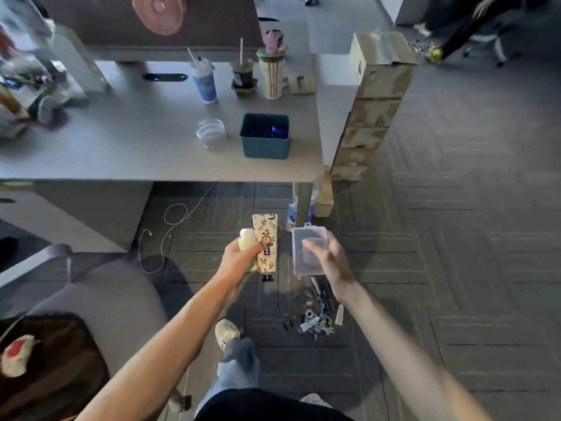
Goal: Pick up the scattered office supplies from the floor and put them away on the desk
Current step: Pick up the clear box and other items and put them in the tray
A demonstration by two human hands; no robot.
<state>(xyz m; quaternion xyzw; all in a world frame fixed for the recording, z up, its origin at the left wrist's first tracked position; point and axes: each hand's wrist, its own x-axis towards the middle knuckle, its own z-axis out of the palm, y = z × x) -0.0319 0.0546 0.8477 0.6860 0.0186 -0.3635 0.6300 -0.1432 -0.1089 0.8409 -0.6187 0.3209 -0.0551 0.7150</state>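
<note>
My left hand (pixel 239 253) grips a flower-patterned tube (pixel 265 238) together with a small pale yellow bottle (pixel 246 238), both held upright above the carpet. My right hand (pixel 329 259) holds a clear plastic case (pixel 306 253) by its right side. Below the hands, several small office supplies (pixel 315 311) lie scattered on the floor: pens, clips and tape. The grey desk (pixel 136 141) is ahead, with a teal bin (pixel 265 136) near its front right corner.
On the desk stand a clear glass bowl (pixel 211 133), three drink cups (pixel 206 80) and clutter at the left. A tall stack of cardboard boxes (pixel 373 101) rises beside the desk's right end. A grey chair (pixel 100 299) with a dark bag (pixel 45 366) is at my left. A white cable (pixel 164 232) loops under the desk.
</note>
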